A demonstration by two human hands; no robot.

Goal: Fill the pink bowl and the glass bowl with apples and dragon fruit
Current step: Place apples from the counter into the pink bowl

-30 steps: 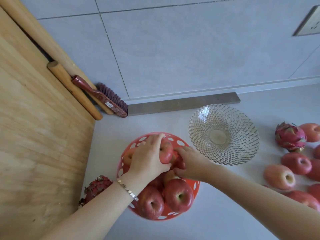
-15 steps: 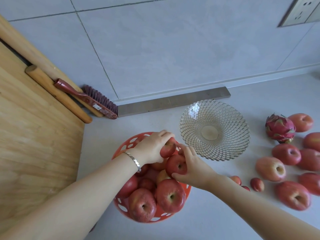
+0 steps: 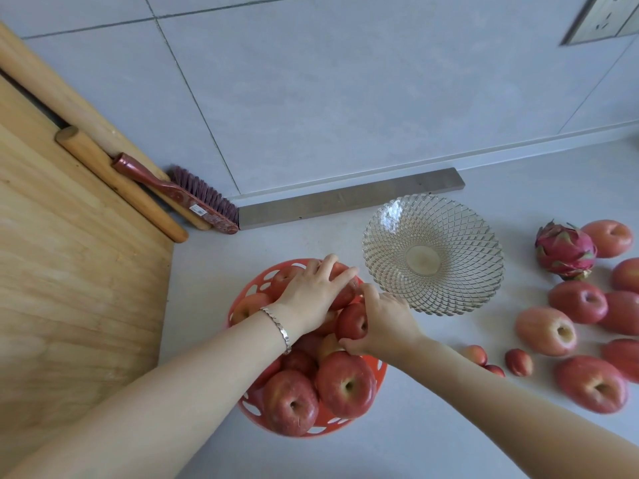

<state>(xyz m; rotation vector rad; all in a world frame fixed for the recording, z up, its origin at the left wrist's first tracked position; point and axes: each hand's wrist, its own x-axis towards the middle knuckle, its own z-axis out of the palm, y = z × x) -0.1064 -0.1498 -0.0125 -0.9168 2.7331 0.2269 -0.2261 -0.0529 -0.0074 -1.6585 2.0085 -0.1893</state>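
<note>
L hand point(image 3: 311, 295) grips top apple point(image 3: 346, 294) | R hand point(image 3: 385, 319) grips next apple point(image 3: 352, 321) | both in heaped pink bowl point(image 3: 325, 418) | glass bowl point(image 3: 460, 233) just R

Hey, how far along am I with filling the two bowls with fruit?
Done: the pink bowl is heaped with apples. In hand: the left hand holds the top apple and the right hand grips a second apple on that heap. Left: the glass bowl holds nothing, while the dragon fruit and loose apples lie on the counter.

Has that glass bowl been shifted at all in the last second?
No. The glass bowl still sits just in front of the grey bar, near its right end; only the camera shifted.
</note>
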